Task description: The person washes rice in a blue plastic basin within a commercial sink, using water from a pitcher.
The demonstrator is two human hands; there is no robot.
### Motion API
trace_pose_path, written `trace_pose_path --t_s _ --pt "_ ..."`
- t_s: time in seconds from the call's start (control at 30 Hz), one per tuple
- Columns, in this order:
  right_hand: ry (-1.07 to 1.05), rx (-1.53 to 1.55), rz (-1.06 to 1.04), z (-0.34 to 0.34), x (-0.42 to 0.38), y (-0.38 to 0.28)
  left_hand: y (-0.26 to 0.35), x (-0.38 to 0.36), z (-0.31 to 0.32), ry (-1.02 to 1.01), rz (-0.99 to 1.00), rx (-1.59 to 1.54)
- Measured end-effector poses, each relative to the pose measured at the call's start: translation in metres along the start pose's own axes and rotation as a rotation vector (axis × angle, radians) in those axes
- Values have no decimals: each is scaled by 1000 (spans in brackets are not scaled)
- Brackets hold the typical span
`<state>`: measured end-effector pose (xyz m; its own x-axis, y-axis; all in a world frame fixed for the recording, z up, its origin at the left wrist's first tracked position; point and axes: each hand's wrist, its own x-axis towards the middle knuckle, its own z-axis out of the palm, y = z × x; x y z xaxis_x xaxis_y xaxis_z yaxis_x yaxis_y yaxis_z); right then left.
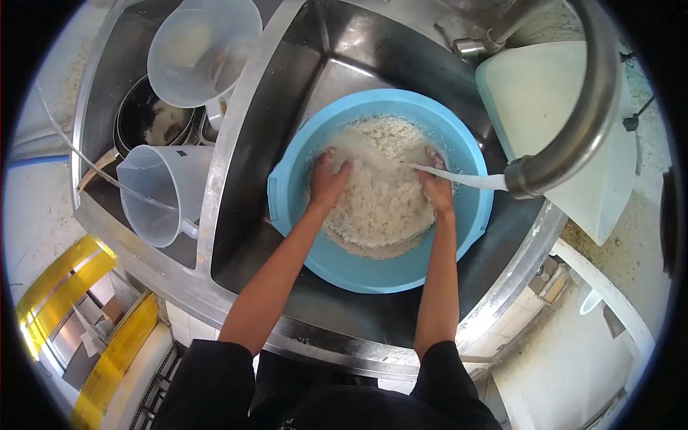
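Note:
A light blue plastic basin [380,283] holds a heap of pale, rice-like grains [380,208] in cloudy water. My left hand [330,179] reaches in at the left side of the heap, thumb apart from the fingers, fingertips partly hidden by the milky water. Opposite it, my right hand [437,186] touches the grains at the right side, its fingers also spread and partly covered. From the faucet [527,175], a white nozzle or stream [466,178] extends over the basin towards the gap between my hands.
The basin sits in a steel sink [251,251]. In the left sink compartment are a clear plastic jug [154,193], another large jug [193,79] and a dark pot [136,115]. The curved faucet pipe [602,86] arches past a whitish plastic container [537,79] at right.

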<state>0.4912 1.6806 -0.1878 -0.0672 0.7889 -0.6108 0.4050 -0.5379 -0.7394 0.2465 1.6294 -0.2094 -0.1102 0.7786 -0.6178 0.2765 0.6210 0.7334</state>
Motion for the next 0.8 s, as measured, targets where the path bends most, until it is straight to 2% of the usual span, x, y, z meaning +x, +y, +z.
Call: trace_pose_path --t_s 0.03,0.07,0.1,0.17,0.2,0.23,0.27,0.3,0.33,0.37,0.4,0.43,0.47,0.5,0.53,0.57,0.6,0.67,0.7,0.77,0.8 --pt "138 38 -38 9 3 -3 3 6 9 187 -45 -52" --pt "145 154 -7 15 18 -9 4 12 16 374 -95 -107" --pt "154 268 33 21 32 -15 5 21 17 373 -106 -110" --pt "161 377 68 28 54 -13 19 51 13 79 -238 -792" --pt "138 336 -21 31 62 -9 22 64 15 80 -240 -795" --pt "117 298 -111 32 66 -6 28 76 17 -33 -244 -750" --pt "117 297 -101 26 63 0 29 78 19 -148 -257 -703" --pt "-98 257 -83 15 52 11 32 68 18 -151 -279 -704" --pt "-315 219 -65 5 39 16 38 57 12 -348 -194 -431" --pt "-315 217 -67 -2 25 18 49 50 4 -532 -86 -153" --pt "-345 86 -48 -9 3 16 52 36 -2 -524 -80 -156" --pt "-372 -45 -37 -17 -13 12 54 15 -6 -532 34 -6" --pt "-374 -51 -57 -25 -22 11 57 0 -12 -531 149 148" --pt "-246 32 71 -30 -28 15 47 -7 -16 -519 161 155" --pt "-114 121 204 -32 -29 19 25 -9 -17 -348 241 148" --pt "-109 127 195 -28 -23 19 7 -5 -14 -182 319 139" --pt "34 97 35 -19 -16 19 -4 1 -9 -186 322 145" --pt "263 128 -196 6 10 30 -23 11 5 317 260 111" --pt "347 190 -270 19 32 37 -16 15 8 310 252 112" --pt "333 419 -312 32 73 30 18 37 12 170 -91 -508" --pt "330 421 -309 37 82 31 22 51 22 172 -94 -506"
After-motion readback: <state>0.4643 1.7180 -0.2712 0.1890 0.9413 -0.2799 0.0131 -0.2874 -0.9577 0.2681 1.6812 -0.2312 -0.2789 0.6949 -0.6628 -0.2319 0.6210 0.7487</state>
